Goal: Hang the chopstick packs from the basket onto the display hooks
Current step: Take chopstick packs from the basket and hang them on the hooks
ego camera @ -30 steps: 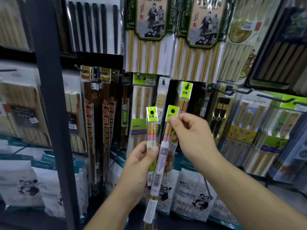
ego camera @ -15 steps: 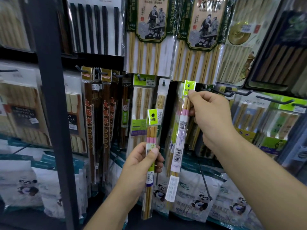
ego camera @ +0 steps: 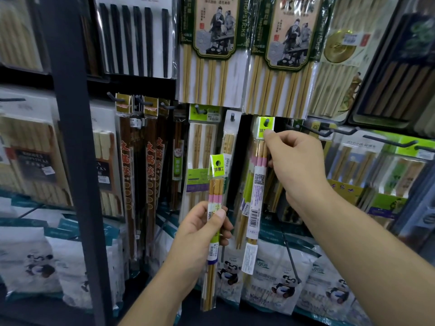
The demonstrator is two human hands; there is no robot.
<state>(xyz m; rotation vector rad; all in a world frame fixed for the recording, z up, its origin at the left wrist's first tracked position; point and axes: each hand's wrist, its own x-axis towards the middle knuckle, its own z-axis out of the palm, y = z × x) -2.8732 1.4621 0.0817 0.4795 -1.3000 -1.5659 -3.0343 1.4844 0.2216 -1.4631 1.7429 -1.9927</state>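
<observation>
Hanging chopstick packs crowd the dark display rack.

One slim clear pack, green header, pink-banded sticks, stands upright in the left hand. Its twin hangs by the header hole on a hook, right hand pinching its top.

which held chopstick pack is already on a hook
The right pack, in the right hand: a hook peg passes through its hole. The left pack, in the left hand, has an empty hole.
</observation>
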